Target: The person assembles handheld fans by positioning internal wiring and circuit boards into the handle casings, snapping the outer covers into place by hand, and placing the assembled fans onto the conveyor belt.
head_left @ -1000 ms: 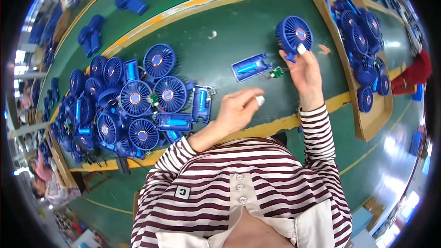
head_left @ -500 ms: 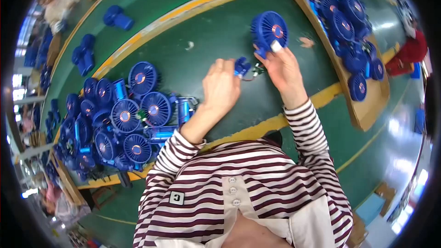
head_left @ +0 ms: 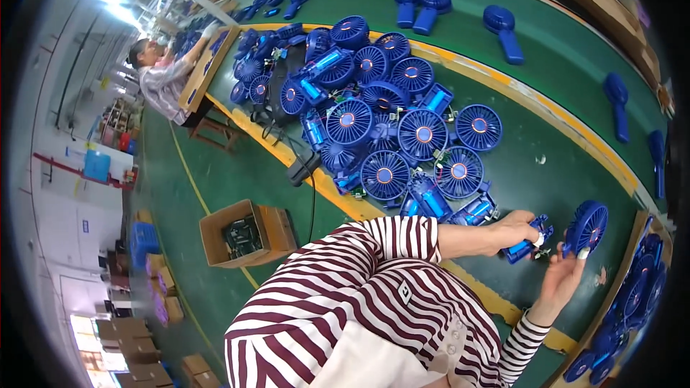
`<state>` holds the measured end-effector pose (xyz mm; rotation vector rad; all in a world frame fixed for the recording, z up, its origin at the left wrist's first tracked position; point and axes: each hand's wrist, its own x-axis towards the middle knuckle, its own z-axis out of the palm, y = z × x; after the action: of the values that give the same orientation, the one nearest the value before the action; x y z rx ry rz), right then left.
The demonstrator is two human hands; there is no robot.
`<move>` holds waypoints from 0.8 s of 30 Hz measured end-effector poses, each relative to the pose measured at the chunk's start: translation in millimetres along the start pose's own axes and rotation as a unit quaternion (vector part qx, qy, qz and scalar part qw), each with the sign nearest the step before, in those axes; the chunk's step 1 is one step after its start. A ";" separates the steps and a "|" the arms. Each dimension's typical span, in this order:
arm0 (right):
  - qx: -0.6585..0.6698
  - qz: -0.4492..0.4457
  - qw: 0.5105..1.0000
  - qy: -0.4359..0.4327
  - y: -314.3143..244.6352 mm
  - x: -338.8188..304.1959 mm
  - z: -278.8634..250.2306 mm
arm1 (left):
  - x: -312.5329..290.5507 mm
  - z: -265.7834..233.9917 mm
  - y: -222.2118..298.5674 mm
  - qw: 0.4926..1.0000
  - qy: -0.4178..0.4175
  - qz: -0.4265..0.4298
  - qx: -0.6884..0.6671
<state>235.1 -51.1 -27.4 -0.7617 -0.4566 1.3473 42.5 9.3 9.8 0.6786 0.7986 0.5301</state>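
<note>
My left hand [head_left: 512, 231] is closed around an opened blue fan handle [head_left: 519, 251] that shows a shiny blue battery. Beside it, my right hand [head_left: 562, 278] grips the round blue fan head [head_left: 588, 227] near its base, which is tilted up on edge. Between the two hands lie small wires and circuit parts, too small to make out fully. Just left of my left hand spreads a big heap of blue handheld fans [head_left: 384, 174], many with open handles, batteries and green boards showing.
A cardboard tray [head_left: 624, 273] of more fans stands at the right. Finished-looking fans [head_left: 503, 32] lie on the green belt beyond the yellow edge. A black adapter [head_left: 303, 169] with a cable hangs at the near edge. On the floor sits an open carton [head_left: 233, 233]; another person [head_left: 169, 75] works far left.
My view has swung left, so the heap now fills the middle and my hands appear lower right. Both hands keep their parts; more of the handle and its battery shows now.
</note>
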 end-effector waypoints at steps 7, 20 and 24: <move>-0.147 -0.073 0.983 0.081 26.8 3.5 53.7 | 0.1 -8.4 -10.6 0.996 -0.027 0.063 0.060; -0.204 -0.057 0.977 0.011 34.6 13.0 69.3 | -14.8 -14.8 0.8 0.955 0.041 0.205 0.209; -0.179 -0.046 0.983 -0.013 33.5 13.1 60.6 | -10.1 -16.8 -4.0 0.925 0.072 0.228 0.295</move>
<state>172.2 -23.4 -11.6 -1.0054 -0.7590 1.2044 24.0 5.7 3.0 1.4176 0.9508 0.7754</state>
